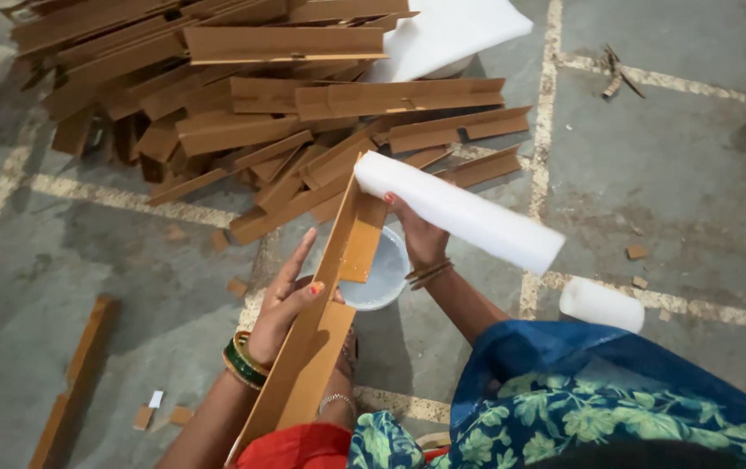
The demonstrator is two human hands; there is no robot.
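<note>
Head-camera view of a person seated on a grey stone floor [86,260], working on a long cardboard angle strip [321,321] that runs from the lap up toward the pile. The left hand [284,300] steadies the strip from its outer side, fingers spread and pressed flat against the cardboard, not clenched. The right hand [421,239] is closed around one end of a white foam roll [460,211], whose free end lies against the top of the strip; the roll sits just at that end, so judging by this the strip is barely covered and nearly all its length remains bare. Beneath the hands stands a small white bowl [382,278] holding a pale liquid, possibly adhesive. A large heap of similar cardboard strips [260,95] lies beyond, touching the strip's far end and crowding it. A second, shorter foam roll [601,304] rests on the floor to the right, a white foam sheet [451,30] lies behind the heap, and cardboard offcuts [78,373] are scattered to the left.
</note>
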